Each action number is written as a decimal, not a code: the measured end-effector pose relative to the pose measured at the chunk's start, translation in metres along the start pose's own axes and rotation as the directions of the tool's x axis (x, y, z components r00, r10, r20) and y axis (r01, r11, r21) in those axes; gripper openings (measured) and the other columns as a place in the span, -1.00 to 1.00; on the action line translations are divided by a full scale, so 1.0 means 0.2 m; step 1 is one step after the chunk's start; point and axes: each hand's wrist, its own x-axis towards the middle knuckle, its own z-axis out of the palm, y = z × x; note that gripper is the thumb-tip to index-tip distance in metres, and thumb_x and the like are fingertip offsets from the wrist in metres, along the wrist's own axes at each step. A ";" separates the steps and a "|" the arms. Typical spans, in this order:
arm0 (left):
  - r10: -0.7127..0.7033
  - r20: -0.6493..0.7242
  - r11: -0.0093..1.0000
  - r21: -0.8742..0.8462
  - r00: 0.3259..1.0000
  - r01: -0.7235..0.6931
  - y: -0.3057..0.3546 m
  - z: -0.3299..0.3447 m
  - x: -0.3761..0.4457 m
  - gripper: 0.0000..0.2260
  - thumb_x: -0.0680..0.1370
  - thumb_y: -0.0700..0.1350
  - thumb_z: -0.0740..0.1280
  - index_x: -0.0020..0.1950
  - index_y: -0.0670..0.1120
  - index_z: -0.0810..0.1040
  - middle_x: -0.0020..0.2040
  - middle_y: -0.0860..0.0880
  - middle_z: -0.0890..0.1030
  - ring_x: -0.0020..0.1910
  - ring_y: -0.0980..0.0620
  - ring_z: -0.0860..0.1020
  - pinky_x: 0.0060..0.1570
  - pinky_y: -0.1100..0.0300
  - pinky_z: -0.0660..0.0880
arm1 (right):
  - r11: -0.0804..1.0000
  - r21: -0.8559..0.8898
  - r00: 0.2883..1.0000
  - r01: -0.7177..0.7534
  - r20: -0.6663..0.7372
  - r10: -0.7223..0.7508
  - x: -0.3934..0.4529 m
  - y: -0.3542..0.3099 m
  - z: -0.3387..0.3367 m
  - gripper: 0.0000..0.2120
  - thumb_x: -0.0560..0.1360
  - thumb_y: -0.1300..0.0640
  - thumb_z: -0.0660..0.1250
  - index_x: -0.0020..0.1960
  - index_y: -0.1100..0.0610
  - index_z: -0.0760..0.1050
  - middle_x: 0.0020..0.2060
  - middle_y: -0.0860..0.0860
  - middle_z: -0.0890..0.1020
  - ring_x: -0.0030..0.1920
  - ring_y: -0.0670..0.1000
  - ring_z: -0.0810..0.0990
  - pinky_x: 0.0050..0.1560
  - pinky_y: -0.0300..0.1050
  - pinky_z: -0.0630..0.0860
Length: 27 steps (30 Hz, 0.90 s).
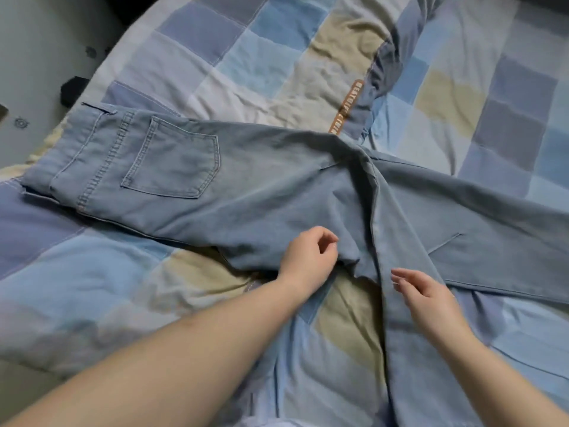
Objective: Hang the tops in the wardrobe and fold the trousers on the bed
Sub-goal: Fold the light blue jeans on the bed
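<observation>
Lying across a patchwork quilt [277,57] on the bed, the jeans [246,186] are pale blue denim, waistband to the left near the bed's edge, back pocket [172,158] facing up. From the seat the legs spread apart: one runs off to the right, the other comes down toward the viewer and passes out of the bottom of the view. A ridge of bunched cloth marks where the legs part.

The left hand [308,257] rests on the denim at the lower edge of the seat, fingers curled inward with thumb and forefinger close together; whether they pinch a fold of cloth or hold nothing, I cannot tell. The right hand [428,294] lies over the near leg just right of the crotch, fingers loosely extended and relaxed, grasping nothing.

Up near the top, a darker blue garment [381,78] lies crumpled on the quilt, with an orange lettered strip [345,109] whose text is too blurred to read. At far left a grey floor [37,57] shows beyond the bed
</observation>
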 end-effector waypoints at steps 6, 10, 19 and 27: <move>-0.119 0.150 0.986 0.136 0.981 0.098 -0.04 0.54 -0.24 -0.92 0.50 -0.13 0.35 -0.02 -0.03 0.57 0.00 -0.01 0.65 0.02 0.01 0.58 0.01 0.23 0.43 | 0.930 -0.330 0.985 0.164 0.111 -0.134 -0.19 0.48 -0.23 -0.67 0.56 0.25 0.20 0.23 -0.01 0.55 0.13 -0.10 0.61 0.17 -0.07 0.54 -0.01 -0.34 0.32; -0.272 0.172 0.960 0.121 0.947 0.254 -0.11 0.82 -0.39 -0.72 0.47 -0.13 0.42 0.14 -0.15 0.49 -0.02 -0.05 0.55 0.08 -0.08 0.54 0.05 0.18 0.42 | 0.786 -0.525 0.937 0.327 0.285 -0.200 -0.35 0.80 -0.31 -0.58 0.53 0.25 0.20 0.32 -0.05 0.47 0.28 -0.10 0.50 0.28 -0.02 0.45 0.20 -0.16 0.38; -0.342 0.056 0.938 -0.034 0.938 0.344 -0.12 1.12 -0.54 -0.36 0.45 -0.07 0.48 0.41 -0.09 0.21 0.16 -0.06 0.45 0.03 0.05 0.49 0.11 0.17 0.45 | 0.617 -0.668 0.904 0.416 0.234 -0.356 -0.49 1.32 -0.31 -0.37 0.10 0.26 0.59 0.18 0.11 0.61 0.20 0.18 0.59 0.16 0.18 0.60 0.03 0.17 0.56; 0.042 -0.015 0.998 -0.037 0.999 -0.043 0.00 1.19 -0.59 -0.37 0.45 -0.14 0.45 0.44 0.13 0.27 0.35 0.14 0.39 0.32 0.24 0.36 0.31 0.39 0.27 | 0.855 -0.356 0.910 0.378 -0.025 -0.413 -0.42 1.36 -0.33 -0.60 0.32 0.32 0.43 0.14 0.10 0.59 0.11 -0.02 0.64 0.09 0.05 0.62 0.02 -0.06 0.54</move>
